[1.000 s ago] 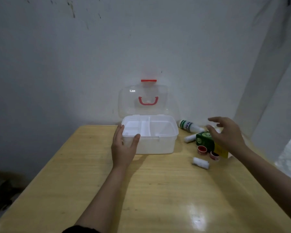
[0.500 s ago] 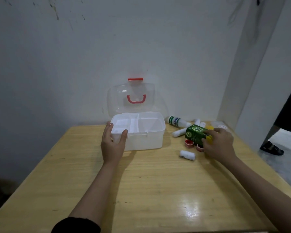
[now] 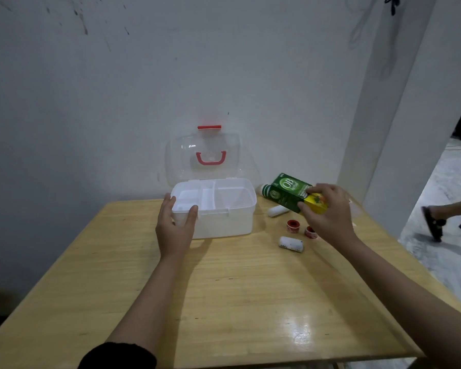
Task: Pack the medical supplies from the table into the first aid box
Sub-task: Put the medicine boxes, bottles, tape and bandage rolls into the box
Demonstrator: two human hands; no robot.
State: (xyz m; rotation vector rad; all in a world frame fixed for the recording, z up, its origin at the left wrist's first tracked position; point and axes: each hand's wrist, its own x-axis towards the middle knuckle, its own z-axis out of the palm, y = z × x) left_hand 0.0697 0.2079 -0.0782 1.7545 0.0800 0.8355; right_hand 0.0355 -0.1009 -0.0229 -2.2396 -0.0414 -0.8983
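Observation:
The white first aid box (image 3: 224,222) stands open at the back of the wooden table, its clear lid (image 3: 202,155) with red handle upright against the wall. A white divided tray fills its top. My left hand (image 3: 175,227) grips the box's front left corner. My right hand (image 3: 328,214) holds a green and yellow carton (image 3: 288,193) lifted off the table, to the right of the box. Below it lie two red tape rolls (image 3: 293,225), a white bandage roll (image 3: 290,244), another white roll (image 3: 276,211) and a green-and-white bottle (image 3: 265,189), partly hidden by the carton.
The wooden table (image 3: 237,302) stands against a white wall. A white pillar (image 3: 399,129) rises at the right rear corner. Beyond it, a person's feet in sandals (image 3: 434,222) cross the floor to the right.
My right hand closed on the green carton and raised it off the table, toward the box. My left hand stayed on the box corner. A passer-by's feet came into sight at right.

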